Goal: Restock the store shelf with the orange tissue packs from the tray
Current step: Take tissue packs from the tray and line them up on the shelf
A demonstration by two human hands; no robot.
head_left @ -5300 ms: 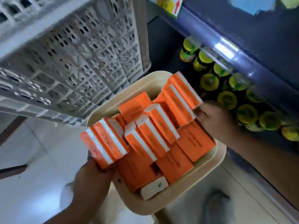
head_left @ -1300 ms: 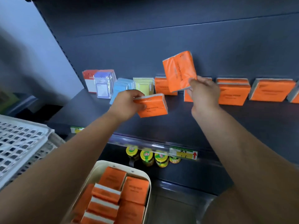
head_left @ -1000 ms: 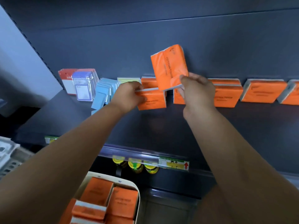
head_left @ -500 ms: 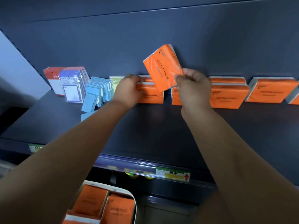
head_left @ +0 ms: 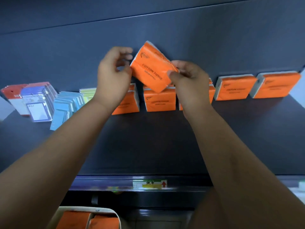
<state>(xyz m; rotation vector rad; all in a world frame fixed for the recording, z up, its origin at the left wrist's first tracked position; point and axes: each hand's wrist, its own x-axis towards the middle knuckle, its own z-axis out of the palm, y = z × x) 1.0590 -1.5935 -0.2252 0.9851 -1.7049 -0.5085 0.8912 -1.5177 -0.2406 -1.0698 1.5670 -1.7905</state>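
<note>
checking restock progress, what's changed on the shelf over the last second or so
The left hand set its orange tissue pack on the shelf, let go and rose beside the tilted pack; contact there is unclear. The right hand keeps its grip on that tilted pack. The other shelved packs stayed put.

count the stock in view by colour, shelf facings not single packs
orange tissue pack pinched in the right hand: 1
orange tissue facings on the shelf: 5, one mostly hidden behind the right wrist
orange packs showing in the tray: 2
light blue bundle: 1
yellow-green bundle: 1
red and blue carded packets, one bundle: 1
total: 11
</note>
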